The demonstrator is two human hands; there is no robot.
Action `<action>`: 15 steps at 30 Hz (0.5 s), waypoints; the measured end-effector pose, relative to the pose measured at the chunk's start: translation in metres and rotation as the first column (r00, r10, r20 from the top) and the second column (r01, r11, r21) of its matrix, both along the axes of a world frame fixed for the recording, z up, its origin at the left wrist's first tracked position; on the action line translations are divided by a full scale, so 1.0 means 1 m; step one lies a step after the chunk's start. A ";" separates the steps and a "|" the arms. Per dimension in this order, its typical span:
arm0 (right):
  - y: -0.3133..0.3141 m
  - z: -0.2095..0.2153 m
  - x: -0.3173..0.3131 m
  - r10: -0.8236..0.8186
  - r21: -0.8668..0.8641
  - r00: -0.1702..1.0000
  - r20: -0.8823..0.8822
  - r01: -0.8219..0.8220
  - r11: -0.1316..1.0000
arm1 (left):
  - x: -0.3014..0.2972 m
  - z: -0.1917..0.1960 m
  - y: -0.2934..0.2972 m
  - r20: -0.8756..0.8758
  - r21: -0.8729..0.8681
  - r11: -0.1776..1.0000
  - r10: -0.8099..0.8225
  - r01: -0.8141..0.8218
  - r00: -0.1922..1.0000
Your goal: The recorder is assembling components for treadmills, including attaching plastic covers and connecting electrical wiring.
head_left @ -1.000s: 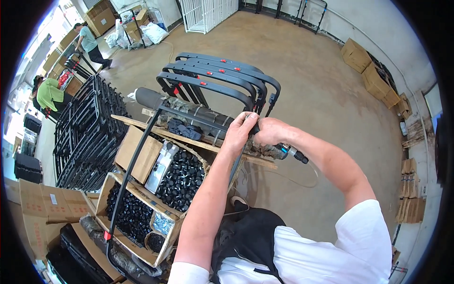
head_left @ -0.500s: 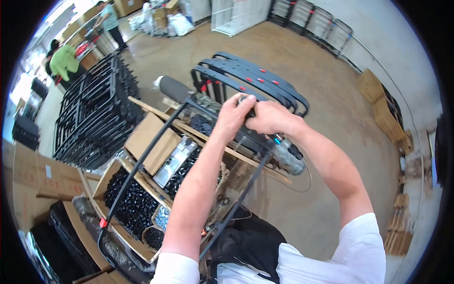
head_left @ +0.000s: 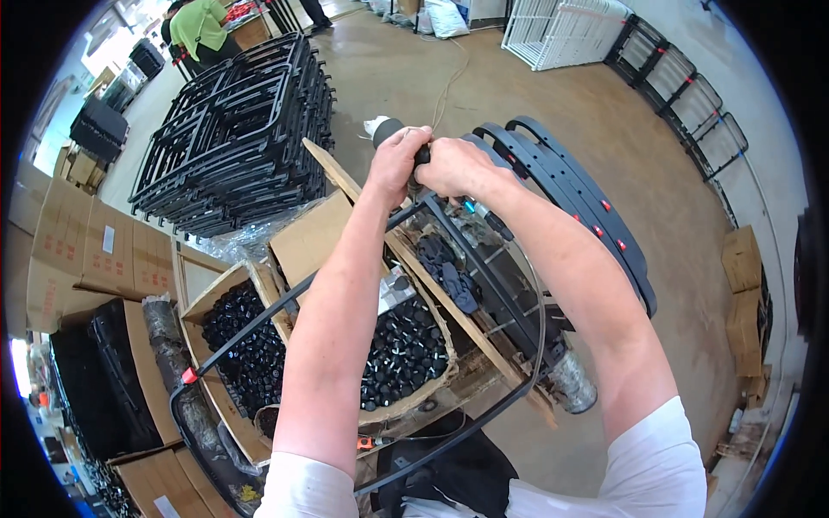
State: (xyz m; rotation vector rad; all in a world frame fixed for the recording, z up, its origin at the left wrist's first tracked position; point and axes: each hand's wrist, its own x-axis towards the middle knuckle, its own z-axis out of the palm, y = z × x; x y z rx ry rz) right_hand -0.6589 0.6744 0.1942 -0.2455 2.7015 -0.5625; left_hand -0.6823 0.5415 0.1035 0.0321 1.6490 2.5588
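Observation:
In front of me, both hands meet on a black hand-held air tool, mostly hidden by my fingers. My left hand is closed around its left side. Wrapped round the other side is my right hand; a hose fitting with a bluish glint shows below its wrist. The tool stands over the far left corner of a black metal tube frame. The tip is hidden from me. Beneath my forearms the frame stretches back towards my body, with a red piece on its left bar.
Under the frame are a box of shiny black parts, a box of black-headed bolts and a wooden plank. Curved black bars stand to the right. Stacked black frames rise at far left, a person in green behind.
Both hands and the tool have moved from the middle of the frame's far bar to its far left corner. My view has shifted, so the surroundings appear displaced.

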 end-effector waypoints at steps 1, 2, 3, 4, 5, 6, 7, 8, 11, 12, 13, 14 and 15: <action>0.000 -0.002 -0.004 0.010 0.002 1.000 0.004 -0.010 1.000 | -0.002 -0.004 0.001 0.004 0.010 1.000 0.007 -0.007 1.000; 0.000 -0.003 -0.008 0.011 0.014 1.000 0.029 -0.012 1.000 | -0.003 -0.007 0.002 0.002 0.024 1.000 0.003 -0.004 1.000; 0.001 -0.005 -0.011 0.012 0.027 0.998 0.054 -0.013 1.000 | -0.005 -0.010 0.002 -0.007 0.022 1.000 0.004 -0.004 1.000; 0.001 -0.003 -0.013 0.045 0.048 0.996 0.075 -0.048 0.998 | -0.006 -0.009 0.003 0.006 0.023 1.000 0.000 0.000 1.000; 0.000 -0.005 -0.015 0.051 0.047 0.996 0.079 -0.055 0.997 | -0.006 -0.008 0.002 0.020 0.022 1.000 -0.005 0.004 1.000; -0.002 -0.006 -0.016 0.052 0.054 0.996 0.069 -0.056 0.997 | -0.005 -0.008 0.000 0.024 0.021 1.000 0.002 -0.002 1.000; 0.000 -0.005 -0.017 0.044 0.068 0.998 0.053 -0.047 0.997 | -0.006 -0.008 0.001 0.033 0.033 0.999 -0.023 0.022 0.999; 0.001 -0.011 -0.020 0.066 0.055 0.996 0.063 -0.069 0.996 | -0.007 -0.008 0.003 0.042 0.046 0.998 -0.048 0.046 0.998; -0.004 -0.009 -0.013 0.038 0.046 0.993 0.112 -0.043 0.998 | -0.007 -0.015 0.003 -0.002 0.025 1.000 -0.012 0.012 1.000; -0.005 -0.009 -0.012 0.056 0.042 0.992 0.112 -0.061 0.997 | -0.005 -0.018 -0.001 0.005 0.022 1.000 -0.011 0.011 1.000; -0.004 -0.011 -0.012 0.056 0.043 0.992 0.111 -0.062 0.997 | -0.004 -0.019 0.000 0.004 0.023 1.000 -0.011 0.010 1.000; -0.004 -0.013 -0.012 0.023 0.047 0.989 0.145 -0.030 0.998 | -0.003 -0.020 0.001 0.006 0.025 1.000 -0.009 0.009 1.000; -0.004 -0.016 -0.013 -0.010 0.052 0.984 0.179 0.001 0.999 | -0.002 -0.021 0.002 0.007 0.028 1.000 -0.007 0.007 1.000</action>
